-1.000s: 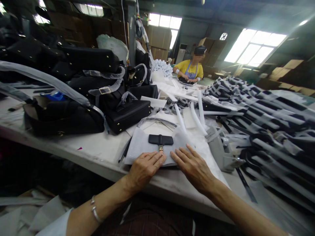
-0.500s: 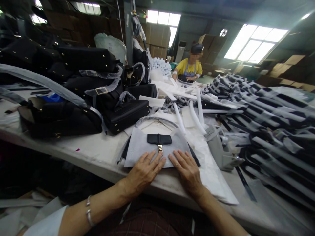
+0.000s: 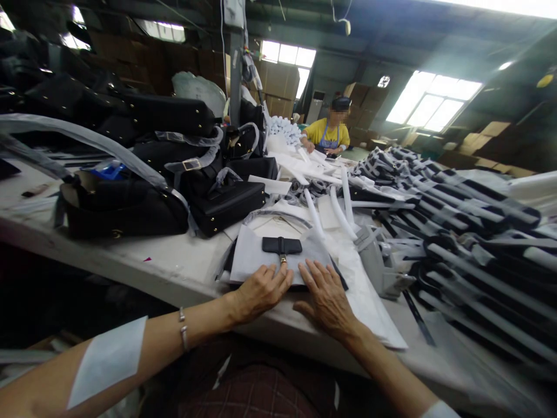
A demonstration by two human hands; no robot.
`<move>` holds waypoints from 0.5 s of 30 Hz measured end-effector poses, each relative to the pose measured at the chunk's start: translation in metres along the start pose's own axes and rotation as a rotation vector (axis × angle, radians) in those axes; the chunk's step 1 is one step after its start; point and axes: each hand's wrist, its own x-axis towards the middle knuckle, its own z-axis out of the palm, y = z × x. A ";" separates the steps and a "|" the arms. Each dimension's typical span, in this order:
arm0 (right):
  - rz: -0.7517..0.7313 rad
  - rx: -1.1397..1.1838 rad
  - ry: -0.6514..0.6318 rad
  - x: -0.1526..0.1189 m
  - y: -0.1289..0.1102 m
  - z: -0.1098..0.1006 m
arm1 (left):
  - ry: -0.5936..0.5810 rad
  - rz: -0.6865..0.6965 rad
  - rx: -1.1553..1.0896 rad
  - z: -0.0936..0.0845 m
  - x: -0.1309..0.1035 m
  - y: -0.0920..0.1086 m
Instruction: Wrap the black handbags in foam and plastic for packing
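A black handbag (image 3: 341,280) lies before me at the table's front edge, its front covered by a pale protective sheet (image 3: 248,261). A black strap tab (image 3: 282,244) with a gold clasp (image 3: 282,259) shows through the sheet. The bag's wrapped handle (image 3: 278,213) arches behind it. My left hand (image 3: 263,293) is closed at the bag's lower front, fingers bent and a fingertip on the clasp; its thumb is hidden. My right hand (image 3: 324,296) rests open on the sheet's lower right, fingers stretched out and thumb apart.
Black handbags (image 3: 124,212) with wrapped handles are piled at left. White foam strips (image 3: 339,209) and sheets lie behind the bag. A grey tape dispenser (image 3: 383,273) stands at right beside a heap of wrapped straps (image 3: 474,273). Across the table a person (image 3: 326,133) in yellow works.
My left fingers have drawn together and bent near the clasp. My right thumb has spread away from the fingers. The view has tilted and shifted slightly.
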 end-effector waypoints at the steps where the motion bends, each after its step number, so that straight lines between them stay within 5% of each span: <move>1: 0.006 -0.010 0.014 0.002 0.000 -0.002 | 0.006 -0.002 -0.016 -0.002 0.001 -0.004; 15: -0.109 -0.158 0.205 0.041 0.009 -0.010 | -0.064 0.030 -0.177 -0.049 0.018 -0.063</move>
